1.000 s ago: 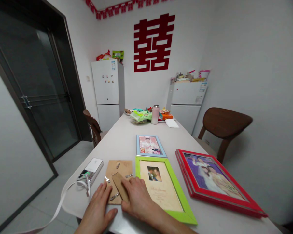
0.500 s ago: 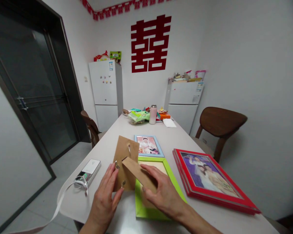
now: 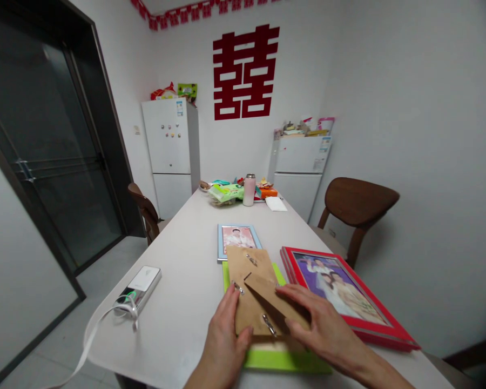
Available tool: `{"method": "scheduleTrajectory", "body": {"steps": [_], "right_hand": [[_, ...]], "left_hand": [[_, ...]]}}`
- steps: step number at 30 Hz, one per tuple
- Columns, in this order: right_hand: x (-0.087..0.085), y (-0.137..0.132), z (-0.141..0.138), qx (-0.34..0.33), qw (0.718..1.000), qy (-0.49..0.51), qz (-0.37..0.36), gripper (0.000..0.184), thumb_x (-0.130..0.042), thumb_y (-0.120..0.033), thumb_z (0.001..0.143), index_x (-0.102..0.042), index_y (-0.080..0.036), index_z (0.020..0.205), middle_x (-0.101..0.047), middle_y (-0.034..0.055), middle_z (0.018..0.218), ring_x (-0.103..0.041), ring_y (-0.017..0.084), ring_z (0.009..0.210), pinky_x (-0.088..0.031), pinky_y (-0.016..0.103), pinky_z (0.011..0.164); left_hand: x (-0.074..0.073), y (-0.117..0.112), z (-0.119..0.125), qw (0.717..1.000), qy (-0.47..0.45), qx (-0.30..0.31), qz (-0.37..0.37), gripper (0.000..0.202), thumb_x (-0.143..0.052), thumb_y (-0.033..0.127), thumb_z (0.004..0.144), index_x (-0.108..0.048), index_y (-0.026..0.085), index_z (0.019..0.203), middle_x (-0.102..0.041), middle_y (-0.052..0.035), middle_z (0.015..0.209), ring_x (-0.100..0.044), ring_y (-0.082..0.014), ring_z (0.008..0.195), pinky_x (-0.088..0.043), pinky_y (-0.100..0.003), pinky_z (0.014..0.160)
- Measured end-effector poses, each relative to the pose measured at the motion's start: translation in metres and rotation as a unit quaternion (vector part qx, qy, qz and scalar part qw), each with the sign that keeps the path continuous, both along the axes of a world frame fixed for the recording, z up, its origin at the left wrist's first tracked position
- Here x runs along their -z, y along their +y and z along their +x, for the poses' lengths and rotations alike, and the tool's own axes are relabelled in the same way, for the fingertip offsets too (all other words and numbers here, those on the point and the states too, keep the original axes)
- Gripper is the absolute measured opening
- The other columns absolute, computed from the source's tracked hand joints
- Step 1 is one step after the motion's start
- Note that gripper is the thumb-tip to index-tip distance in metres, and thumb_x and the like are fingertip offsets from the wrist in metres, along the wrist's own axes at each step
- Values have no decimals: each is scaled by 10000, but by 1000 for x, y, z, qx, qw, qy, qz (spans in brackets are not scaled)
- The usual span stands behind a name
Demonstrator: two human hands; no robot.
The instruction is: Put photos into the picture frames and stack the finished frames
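Note:
A brown picture-frame backing board with metal clips and a fold-out stand leg lies over a lime-green picture frame. My left hand grips the board's left edge, thumb near its lower edge. On the right, my right hand holds the stand leg between thumb and fingers. The board hides most of the green frame's inside. Just beyond it is a light-blue frame with a photo, partly covered by the board. To the right, red frames are stacked, the top one showing a couple's photo.
A power bank with a white cable lies at the left table edge. At the far end stand a pink bottle and a green snack bag. Wooden chairs flank the table.
Both hands have moved the backing board rightward, from a raised tilt beside the green frame to lying over it. The view has shifted slightly.

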State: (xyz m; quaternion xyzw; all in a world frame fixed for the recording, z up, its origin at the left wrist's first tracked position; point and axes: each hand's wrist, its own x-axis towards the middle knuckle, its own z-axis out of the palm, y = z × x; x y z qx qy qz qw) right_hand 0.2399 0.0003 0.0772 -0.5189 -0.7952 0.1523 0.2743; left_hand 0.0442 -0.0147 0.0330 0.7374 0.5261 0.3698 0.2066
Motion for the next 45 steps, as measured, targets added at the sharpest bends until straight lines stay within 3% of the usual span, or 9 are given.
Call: {"method": "scheduleTrajectory", "body": {"steps": [3, 6, 9, 17, 20, 23, 31, 39, 45], "right_hand": [[14, -4, 5, 14, 998, -38, -52, 456, -463, -216, 619, -552, -126, 1057, -519, 126, 1135, -476, 220, 1042, -346, 386, 920], [24, -6, 4, 5, 995, -66, -69, 443, -453, -223, 629, -563, -126, 1048, -520, 130, 1130, -474, 219, 1039, -346, 362, 915], [33, -6, 0, -9, 994, -96, -51, 427, -452, -202, 618, -579, -132, 1020, -551, 126, 1070, -494, 221, 989, -364, 355, 882], [47, -3, -11, -27, 995, -91, -7, 404, -487, -177, 613, -570, -159, 1008, -549, 104, 1018, -476, 215, 942, -363, 346, 846], [47, 5, -11, -28, 996, -82, 7, 329, -479, -247, 694, -581, -166, 996, -539, 104, 1027, -465, 211, 949, -357, 335, 842], [49, 19, -11, 19, 995, -98, 17, 277, -422, -222, 748, -605, -146, 942, -551, 107, 947, -477, 199, 898, -367, 310, 806], [56, 51, -18, 85, 986, -142, -13, 238, -407, -150, 737, -645, -148, 728, -548, 84, 772, -495, 164, 767, -370, 243, 705], [52, 46, -20, 78, 983, -168, -6, 234, -410, -127, 719, -627, -130, 631, -552, 100, 767, -491, 171, 751, -362, 240, 684], [52, 44, -17, 73, 986, -151, -6, 224, -417, -123, 711, -638, -130, 680, -557, 89, 771, -502, 163, 750, -367, 237, 697]], "left_hand": [[13, -3, 5, 998, 38, 20, -46, 632, -466, 125, 617, -326, -3, 1221, -311, -164, 1314, -294, -215, 1206, -254, -342, 1013], [15, -7, 7, 991, 106, 35, -80, 608, -473, 179, 643, -348, 12, 1214, -307, -161, 1314, -257, -243, 1221, -199, -423, 1019], [7, -10, 8, 979, 163, 46, -111, 552, -467, 253, 677, -399, 72, 1194, -346, -127, 1299, -243, -265, 1224, -132, -510, 1005], [-14, -6, -5, 963, 227, 44, -138, 469, -416, 262, 722, -439, 109, 1164, -359, -94, 1298, -255, -232, 1224, -137, -497, 1002], [-14, -7, -12, 963, 228, 42, -137, 446, -415, 254, 723, -454, 127, 1149, -371, -92, 1293, -260, -226, 1222, -139, -498, 998], [-10, -9, -15, 968, 210, 54, -126, 470, -457, 304, 715, -447, 131, 1152, -357, -109, 1300, -258, -232, 1223, -128, -494, 1001], [4, -9, -20, 979, 160, 87, -94, 409, -604, 371, 630, -548, 166, 979, -431, -119, 1251, -334, -248, 1182, -179, -475, 994], [1, -8, -19, 981, 148, 69, -106, 577, -633, 345, 613, -468, 118, 1116, -437, -150, 1239, -374, -255, 1155, -196, -461, 994], [1, -10, -20, 983, 127, 84, -99, 390, -630, 307, 621, -558, 146, 969, -478, -123, 1209, -365, -231, 1161, -214, -421, 991]]}}
